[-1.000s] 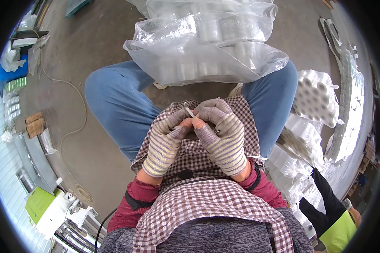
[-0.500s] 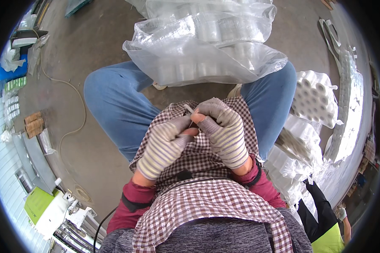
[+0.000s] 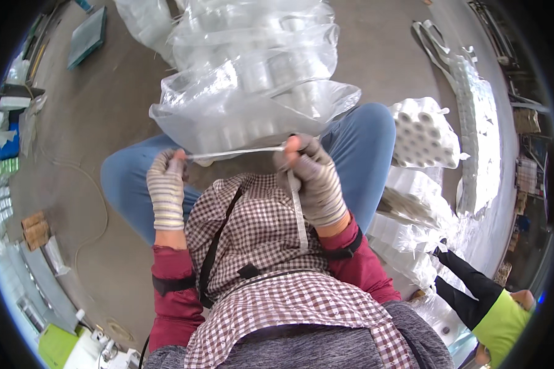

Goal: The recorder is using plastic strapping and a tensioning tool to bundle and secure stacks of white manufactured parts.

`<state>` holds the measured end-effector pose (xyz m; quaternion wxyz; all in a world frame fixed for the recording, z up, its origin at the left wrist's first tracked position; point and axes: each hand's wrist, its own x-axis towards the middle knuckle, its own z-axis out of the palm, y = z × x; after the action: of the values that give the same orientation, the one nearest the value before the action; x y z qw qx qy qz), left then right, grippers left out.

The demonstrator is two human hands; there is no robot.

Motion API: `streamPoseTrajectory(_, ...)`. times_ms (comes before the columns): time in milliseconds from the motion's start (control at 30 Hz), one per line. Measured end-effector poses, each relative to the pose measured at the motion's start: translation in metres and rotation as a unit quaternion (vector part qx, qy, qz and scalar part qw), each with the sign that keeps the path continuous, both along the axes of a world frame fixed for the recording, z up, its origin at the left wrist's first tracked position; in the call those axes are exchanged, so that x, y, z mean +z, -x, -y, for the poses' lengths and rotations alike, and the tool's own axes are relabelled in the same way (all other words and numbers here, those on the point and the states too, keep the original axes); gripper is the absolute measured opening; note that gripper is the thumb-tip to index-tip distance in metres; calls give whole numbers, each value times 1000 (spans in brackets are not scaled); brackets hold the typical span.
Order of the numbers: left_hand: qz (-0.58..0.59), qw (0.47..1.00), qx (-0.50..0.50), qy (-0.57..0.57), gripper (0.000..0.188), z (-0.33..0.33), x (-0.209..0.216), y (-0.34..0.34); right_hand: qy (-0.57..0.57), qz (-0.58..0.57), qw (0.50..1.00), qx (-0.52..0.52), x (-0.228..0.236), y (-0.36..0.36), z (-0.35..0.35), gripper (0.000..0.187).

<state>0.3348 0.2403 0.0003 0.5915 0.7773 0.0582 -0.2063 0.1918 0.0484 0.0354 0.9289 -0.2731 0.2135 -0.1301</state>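
A thin white strip (image 3: 239,151) is stretched level between my two hands, above my lap. My left hand (image 3: 168,187), in a striped fingerless glove, is closed on one end of it near my left knee. In a matching glove, my right hand (image 3: 311,175) grips it farther along, and a loose tail hangs down over my checked apron (image 3: 246,215). Just beyond the strip, between my knees, stands a large clear plastic bag (image 3: 252,114) packed with white rolls. The bag's near edge bunches loosely, and neither hand appears to touch it.
Wrapped white rolls (image 3: 423,132) and more filled bags (image 3: 412,200) lie to my right. Farther right are long plastic-wrapped stacks (image 3: 477,123). A person in a lime top (image 3: 505,323) is at the lower right. A hose (image 3: 104,209) runs along the floor at left, near brown rolls (image 3: 35,230).
My hands were close together over my lap; now they are apart, with the strip pulled taut between them. My left hand moved left. The view has shifted, showing more of the bags ahead.
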Motion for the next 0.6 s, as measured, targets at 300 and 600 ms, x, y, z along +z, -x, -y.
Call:
streamPoseTrajectory(300,106,994,-4,18,58,16,-35,-19,134,-112,982,-72,-4,57,67,20)
streamPoseTrajectory(600,-6,978,-207,-32,35,13,-82,-79,448,-272,851,-31,-20,15,190,31)
